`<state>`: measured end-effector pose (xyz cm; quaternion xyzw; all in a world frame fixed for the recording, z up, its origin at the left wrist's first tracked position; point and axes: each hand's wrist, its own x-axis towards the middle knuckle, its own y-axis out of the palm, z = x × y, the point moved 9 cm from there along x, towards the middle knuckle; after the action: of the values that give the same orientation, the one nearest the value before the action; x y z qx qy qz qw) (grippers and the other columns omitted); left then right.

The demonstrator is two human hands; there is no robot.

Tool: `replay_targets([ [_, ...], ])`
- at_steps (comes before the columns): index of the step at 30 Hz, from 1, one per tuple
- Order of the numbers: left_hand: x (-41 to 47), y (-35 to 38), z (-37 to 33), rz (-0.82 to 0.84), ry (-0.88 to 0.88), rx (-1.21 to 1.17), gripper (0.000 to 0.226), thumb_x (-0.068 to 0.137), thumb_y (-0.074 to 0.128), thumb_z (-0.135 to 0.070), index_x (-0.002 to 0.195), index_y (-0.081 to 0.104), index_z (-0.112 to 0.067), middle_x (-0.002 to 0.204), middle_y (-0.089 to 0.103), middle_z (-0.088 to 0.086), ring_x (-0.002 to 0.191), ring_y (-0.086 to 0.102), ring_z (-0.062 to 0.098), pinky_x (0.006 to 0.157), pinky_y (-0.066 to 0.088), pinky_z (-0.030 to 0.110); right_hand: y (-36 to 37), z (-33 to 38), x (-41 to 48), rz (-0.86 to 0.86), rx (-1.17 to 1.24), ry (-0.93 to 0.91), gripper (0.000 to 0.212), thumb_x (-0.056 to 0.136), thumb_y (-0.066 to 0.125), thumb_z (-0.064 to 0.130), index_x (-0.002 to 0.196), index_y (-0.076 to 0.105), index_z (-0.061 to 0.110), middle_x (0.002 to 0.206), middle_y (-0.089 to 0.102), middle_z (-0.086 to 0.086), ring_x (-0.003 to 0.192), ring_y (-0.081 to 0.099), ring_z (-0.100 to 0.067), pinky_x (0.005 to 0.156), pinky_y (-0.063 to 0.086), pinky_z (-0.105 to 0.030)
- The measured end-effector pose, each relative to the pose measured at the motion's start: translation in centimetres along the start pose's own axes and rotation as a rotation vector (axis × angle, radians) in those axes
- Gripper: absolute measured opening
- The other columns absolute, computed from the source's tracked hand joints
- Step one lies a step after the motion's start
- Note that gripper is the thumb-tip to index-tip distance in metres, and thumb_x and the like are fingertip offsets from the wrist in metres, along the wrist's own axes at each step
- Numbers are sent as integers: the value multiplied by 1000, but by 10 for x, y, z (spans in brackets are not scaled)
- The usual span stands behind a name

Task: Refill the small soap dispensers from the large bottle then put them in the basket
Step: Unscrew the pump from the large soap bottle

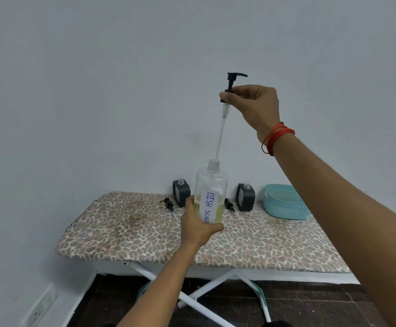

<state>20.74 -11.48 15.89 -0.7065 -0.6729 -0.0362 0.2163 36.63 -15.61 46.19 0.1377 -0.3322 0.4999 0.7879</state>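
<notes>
My left hand (198,226) grips the lower part of the large clear bottle (212,182) labelled DISH SOAP, which holds yellowish liquid and stands upright above the board. My right hand (253,107) pinches the collar of the black pump head (233,79), lifted high. The pump's clear tube (220,138) still reaches down into the bottle's open neck. Two small dark dispensers (181,192) (246,197) stand uncapped at the back, each with a small black pump (168,204) (229,205) lying beside it. The teal basket (284,204) sits at the right.
Everything stands on a leopard-print ironing board (145,232) with white crossed legs (206,291), pushed against a pale wall. Dark floor lies below, and a wall socket (40,308) is low on the left.
</notes>
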Motion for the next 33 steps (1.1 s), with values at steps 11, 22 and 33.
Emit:
replay_targets([
  [11, -5, 28, 37, -40, -104, 8, 93, 40, 96, -31, 119, 46, -26, 101, 63, -3, 86, 66, 15, 56, 50, 17, -20, -4, 11, -96, 56, -62, 25, 77, 80, 34, 95, 79, 16, 87, 78, 3, 94, 73, -14, 97, 54, -43],
  [22, 15, 103, 41, 25, -175, -39, 90, 44, 100, -18, 120, 52, -21, 107, 65, -2, 93, 66, 17, 65, 49, 20, -83, -85, 13, -89, -360, 47, 34, 72, 87, 40, 98, 78, 20, 86, 74, 9, 66, 58, 1, 74, 51, -15],
  [33, 23, 231, 51, 147, -184, -51, 85, 46, 101, -12, 112, 49, -23, 99, 62, -8, 85, 61, 12, 62, 42, 12, -180, -309, -44, 51, -720, 527, 37, 61, 94, 34, 76, 62, 24, 81, 68, 3, 79, 67, -16, 73, 57, -33],
])
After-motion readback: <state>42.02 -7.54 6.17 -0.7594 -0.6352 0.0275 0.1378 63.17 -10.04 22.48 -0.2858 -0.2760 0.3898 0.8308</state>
